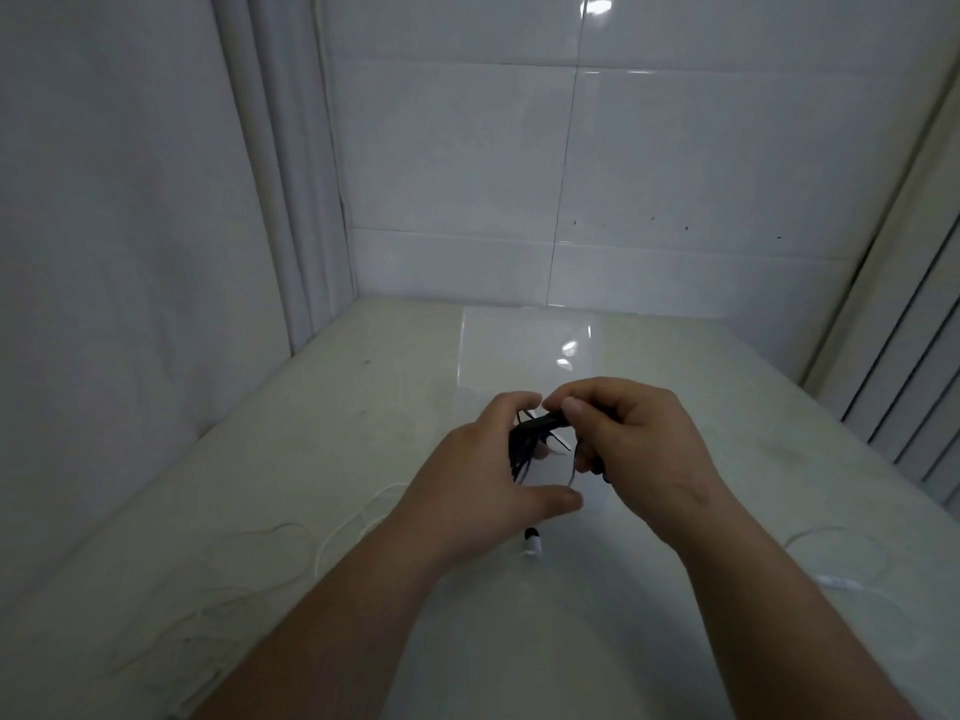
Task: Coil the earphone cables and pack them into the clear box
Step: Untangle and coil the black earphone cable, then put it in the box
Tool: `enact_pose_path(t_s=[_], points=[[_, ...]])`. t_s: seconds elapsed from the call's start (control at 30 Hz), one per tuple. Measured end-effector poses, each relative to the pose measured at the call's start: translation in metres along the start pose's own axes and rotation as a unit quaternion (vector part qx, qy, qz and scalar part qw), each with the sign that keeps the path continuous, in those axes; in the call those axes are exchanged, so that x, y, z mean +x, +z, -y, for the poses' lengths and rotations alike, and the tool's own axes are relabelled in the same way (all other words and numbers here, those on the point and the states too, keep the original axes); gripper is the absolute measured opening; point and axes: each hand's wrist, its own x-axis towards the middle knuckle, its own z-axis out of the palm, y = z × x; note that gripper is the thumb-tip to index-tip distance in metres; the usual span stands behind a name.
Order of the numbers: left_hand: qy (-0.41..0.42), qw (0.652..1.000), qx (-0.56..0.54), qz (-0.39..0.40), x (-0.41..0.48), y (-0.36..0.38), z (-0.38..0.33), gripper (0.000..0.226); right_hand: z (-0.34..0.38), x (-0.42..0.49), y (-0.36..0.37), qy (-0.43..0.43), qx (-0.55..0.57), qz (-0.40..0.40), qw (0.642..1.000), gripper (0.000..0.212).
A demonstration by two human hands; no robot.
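Fingers (511,407) of left hand (483,475), right hand (644,444) in pinch on black cable (545,422); white cables (839,582) alongside.

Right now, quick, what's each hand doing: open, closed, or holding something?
Left hand: fingers curled round the thin black earphone cable bundle, holding it.
Right hand: pinching the same bundle, thumb on top.

Single head camera, facing forward-down, near over counter (291,449).
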Motion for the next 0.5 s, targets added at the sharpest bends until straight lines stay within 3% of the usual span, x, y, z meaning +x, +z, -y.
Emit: enact_pose_path(t_s=[0.17,0.33,0.5], points=[[-0.005,0.999,-0.052,-0.001,0.0009,-0.0027,-0.0022,0.068,0.0061,-0.0031,-0.0009,0.002,0.044,0.007,0.999,0.024],[-0.051,0.977,-0.197,0.064,0.0005,-0.0032,-0.0010,0.052,0.0090,-0.0053,-0.0015,0.002,0.077,0.021,0.997,0.022],[-0.065,0.981,-0.159,0.094,0.0003,-0.0041,-0.0016,0.018,0.0075,-0.0050,-0.0013,0.002,0.083,0.034,0.996,0.024]])
